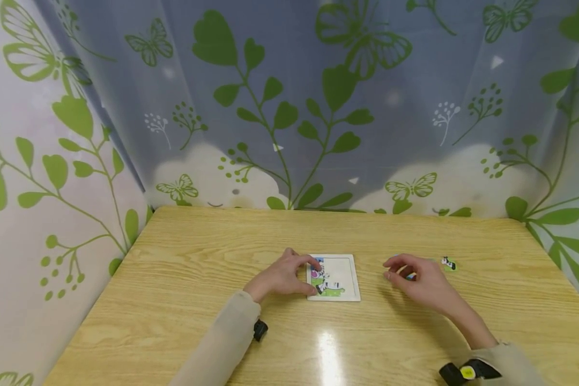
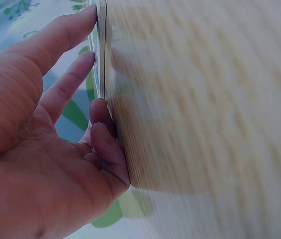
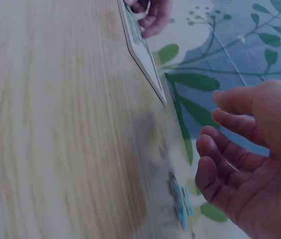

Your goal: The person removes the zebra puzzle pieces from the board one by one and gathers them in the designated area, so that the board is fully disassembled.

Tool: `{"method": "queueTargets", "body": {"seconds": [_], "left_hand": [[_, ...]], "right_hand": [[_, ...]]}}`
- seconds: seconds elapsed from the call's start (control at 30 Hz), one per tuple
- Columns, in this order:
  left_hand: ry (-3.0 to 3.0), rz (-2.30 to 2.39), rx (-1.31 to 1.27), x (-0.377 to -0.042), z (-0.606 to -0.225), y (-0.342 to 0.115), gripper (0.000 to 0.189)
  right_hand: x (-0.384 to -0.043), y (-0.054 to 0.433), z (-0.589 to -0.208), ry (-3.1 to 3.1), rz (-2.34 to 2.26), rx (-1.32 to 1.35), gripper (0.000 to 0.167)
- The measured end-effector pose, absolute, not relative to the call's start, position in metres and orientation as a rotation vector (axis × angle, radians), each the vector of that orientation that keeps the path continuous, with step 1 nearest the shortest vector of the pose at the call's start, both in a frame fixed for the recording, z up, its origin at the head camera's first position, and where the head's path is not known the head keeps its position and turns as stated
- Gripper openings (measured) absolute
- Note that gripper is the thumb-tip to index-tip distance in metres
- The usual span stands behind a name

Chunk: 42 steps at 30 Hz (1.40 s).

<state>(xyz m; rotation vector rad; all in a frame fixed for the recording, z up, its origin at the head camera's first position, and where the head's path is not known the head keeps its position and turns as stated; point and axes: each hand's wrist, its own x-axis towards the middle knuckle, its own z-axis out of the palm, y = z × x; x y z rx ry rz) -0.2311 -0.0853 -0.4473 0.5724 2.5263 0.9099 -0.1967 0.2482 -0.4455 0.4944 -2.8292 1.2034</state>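
A square puzzle board (image 1: pixel 348 279) with a white frame lies flat on the table. Colourful cartoon pieces (image 1: pixel 320 284) fill its left and lower part; the upper right shows bare white. My left hand (image 1: pixel 282 273) is at the board's left side, thumb and forefinger spread over the pieces and touching them. In the left wrist view its other fingers (image 2: pixel 108 147) fold down by the board's edge. To the right, my right hand (image 1: pixel 422 281) hovers with loosely bent fingers, nothing visible between them. Beneath it lie blue and green puzzle pieces (image 3: pixel 181 201), partly hidden in the head view.
Another loose piece (image 1: pixel 447 263) with a black-and-white figure on green lies just beyond the right hand. The wood-grain table (image 1: pixel 212 236) meets a leaf-and-butterfly curtain (image 1: pixel 289 107) at the back and sides.
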Motion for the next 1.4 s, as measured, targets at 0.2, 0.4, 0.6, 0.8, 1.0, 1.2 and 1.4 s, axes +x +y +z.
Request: {"method": "queueTargets", "body": {"seconds": [0.2, 0.4, 0.6, 0.8, 1.0, 1.2, 1.4], "left_hand": [[2.527, 0.910, 0.570, -0.232, -0.446, -0.085, 0.043], [2.521, 0.912, 0.548, -0.232, -0.446, -0.085, 0.042], [2.527, 0.906, 0.532, -0.233, -0.447, -0.083, 0.042], [2.519, 0.923, 0.541, -0.234, -0.448, -0.083, 0.042], [2.525, 0.915, 0.550, -0.234, -0.448, -0.082, 0.038], [2.535, 0.911, 0.605, -0.234, -0.449, -0.081, 0.025], [2.531, 0.939, 0.580, -0.234, -0.449, -0.081, 0.024]], "right_hand": [[-0.202, 0.221, -0.454, -2.857, 1.232, 0.599, 0.017], [-0.204, 0.198, -0.459, -2.901, 1.296, 0.683, 0.015], [-0.207, 0.182, -0.462, -2.913, 1.265, 0.795, 0.015], [-0.209, 0.172, -0.464, -2.913, 1.157, 0.812, 0.018], [-0.209, 0.169, -0.467, -2.922, 1.093, 0.810, 0.015], [-0.209, 0.169, -0.467, -2.942, 1.091, 0.776, 0.014], [-0.209, 0.168, -0.467, -2.955, 1.135, 0.794, 0.016]]}}
